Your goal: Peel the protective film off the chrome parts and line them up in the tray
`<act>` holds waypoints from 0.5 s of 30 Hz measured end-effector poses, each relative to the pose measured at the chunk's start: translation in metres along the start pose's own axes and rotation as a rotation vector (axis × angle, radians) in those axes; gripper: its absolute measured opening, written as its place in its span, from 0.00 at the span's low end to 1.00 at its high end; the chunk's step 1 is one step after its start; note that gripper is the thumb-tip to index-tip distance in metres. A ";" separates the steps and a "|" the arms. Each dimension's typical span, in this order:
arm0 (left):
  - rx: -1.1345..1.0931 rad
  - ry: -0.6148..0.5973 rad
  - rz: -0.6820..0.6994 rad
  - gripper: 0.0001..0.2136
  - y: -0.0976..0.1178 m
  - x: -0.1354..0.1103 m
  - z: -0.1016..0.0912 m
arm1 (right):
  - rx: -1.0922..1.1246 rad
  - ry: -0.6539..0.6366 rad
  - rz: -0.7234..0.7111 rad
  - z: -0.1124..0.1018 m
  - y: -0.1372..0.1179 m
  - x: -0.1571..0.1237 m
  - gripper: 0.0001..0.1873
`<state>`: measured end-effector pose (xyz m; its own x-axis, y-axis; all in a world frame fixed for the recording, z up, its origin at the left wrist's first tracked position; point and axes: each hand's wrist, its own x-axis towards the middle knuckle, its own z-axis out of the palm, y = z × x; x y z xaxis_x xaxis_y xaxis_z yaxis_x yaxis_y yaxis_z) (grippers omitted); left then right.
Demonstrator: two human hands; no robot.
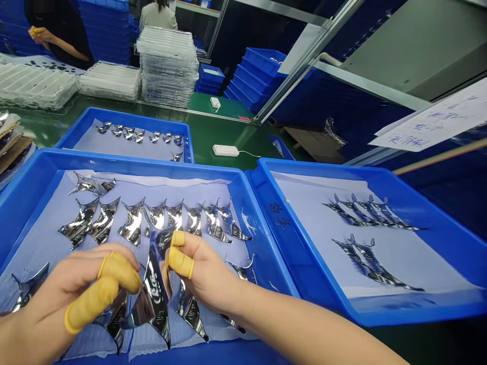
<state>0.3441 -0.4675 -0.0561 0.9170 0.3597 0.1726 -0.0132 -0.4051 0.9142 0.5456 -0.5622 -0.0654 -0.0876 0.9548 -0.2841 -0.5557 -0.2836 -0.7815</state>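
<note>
Beneath both hands I see the wide blue tray (266,248). Above its nearer half, the left hand (78,279) curls close, whether gripping I can't tell; the right hand (207,271) pinches a shiny piece (155,286), which slants down-left from that grip, long axis toward the tray's near side, between yellow finger covers (181,262).

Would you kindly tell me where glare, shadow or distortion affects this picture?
Head view: bright glare on the shiny pieces in the front left tray, soft shadows by those in the right tray, and the right forearm seemingly stretched toward the corner.
</note>
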 end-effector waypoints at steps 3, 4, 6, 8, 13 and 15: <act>-0.172 0.102 -0.103 0.15 0.005 0.013 -0.002 | -0.127 0.005 -0.038 0.001 -0.006 -0.007 0.26; -0.247 0.146 -0.148 0.14 0.006 0.016 -0.001 | -0.156 0.012 -0.039 0.001 -0.008 -0.009 0.25; -0.383 0.160 -0.258 0.15 0.008 0.017 0.003 | -0.205 0.013 -0.033 0.002 -0.009 -0.012 0.24; -0.518 0.156 -0.371 0.13 0.008 0.015 0.006 | -0.247 0.010 -0.037 0.004 -0.010 -0.013 0.21; -0.766 0.088 -0.511 0.06 0.005 0.014 0.006 | -0.298 0.024 -0.052 0.006 -0.010 -0.013 0.20; -0.813 0.056 -0.522 0.07 0.003 0.015 0.006 | -0.294 0.023 -0.042 0.006 -0.010 -0.013 0.20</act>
<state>0.3601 -0.4685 -0.0525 0.8656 0.3775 -0.3290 0.0989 0.5151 0.8514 0.5469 -0.5712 -0.0507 -0.0492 0.9649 -0.2580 -0.2945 -0.2609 -0.9193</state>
